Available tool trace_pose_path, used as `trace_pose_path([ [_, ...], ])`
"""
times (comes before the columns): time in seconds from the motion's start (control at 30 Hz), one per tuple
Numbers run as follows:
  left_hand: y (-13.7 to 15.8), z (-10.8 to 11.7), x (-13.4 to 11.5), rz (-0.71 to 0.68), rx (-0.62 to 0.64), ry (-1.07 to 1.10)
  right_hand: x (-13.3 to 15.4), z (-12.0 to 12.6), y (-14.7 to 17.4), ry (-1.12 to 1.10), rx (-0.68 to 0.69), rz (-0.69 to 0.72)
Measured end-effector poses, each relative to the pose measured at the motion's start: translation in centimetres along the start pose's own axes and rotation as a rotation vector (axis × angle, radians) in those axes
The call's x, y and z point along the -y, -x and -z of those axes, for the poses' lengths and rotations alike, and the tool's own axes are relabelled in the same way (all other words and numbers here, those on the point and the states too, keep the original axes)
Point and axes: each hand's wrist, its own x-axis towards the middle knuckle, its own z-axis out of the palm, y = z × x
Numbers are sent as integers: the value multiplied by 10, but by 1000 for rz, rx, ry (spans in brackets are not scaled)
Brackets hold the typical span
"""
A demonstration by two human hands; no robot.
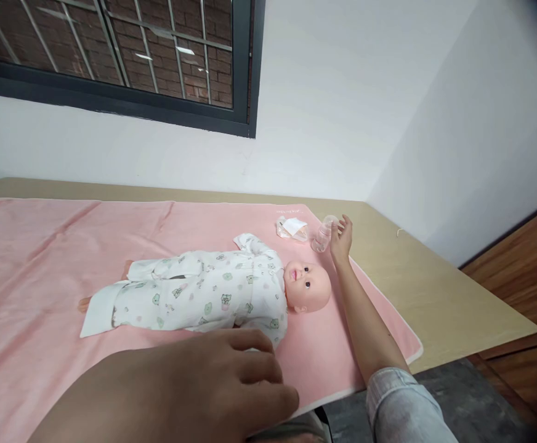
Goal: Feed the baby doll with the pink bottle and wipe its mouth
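Observation:
A baby doll in a white sleepsuit printed with small green and grey figures lies face up on a pink blanket. Its head points right. Just beyond the head is a small clear baby bottle with a see-through dome cap. My right hand reaches to the bottle's right side, fingers apart and overlapping the cap; whether they touch it is unclear. Close to the camera, my left hand hovers over the doll's near arm, fingers loosely bent and apart, holding nothing visible.
A small clear packet with a white label lies left of the bottle. The blanket covers most of a tan table, whose right edge comes to a corner. Behind stand a white wall and a barred window. Wooden panelling is at right.

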Motion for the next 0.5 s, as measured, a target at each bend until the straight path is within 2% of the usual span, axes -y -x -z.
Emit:
trace_pose_path([
  [0.2,-5,-1,9,-30,78,-42,-3,-2,7,153,160,117],
  [0.5,-9,11,15,-19,108,-22,-4,0,12,158,184,100],
])
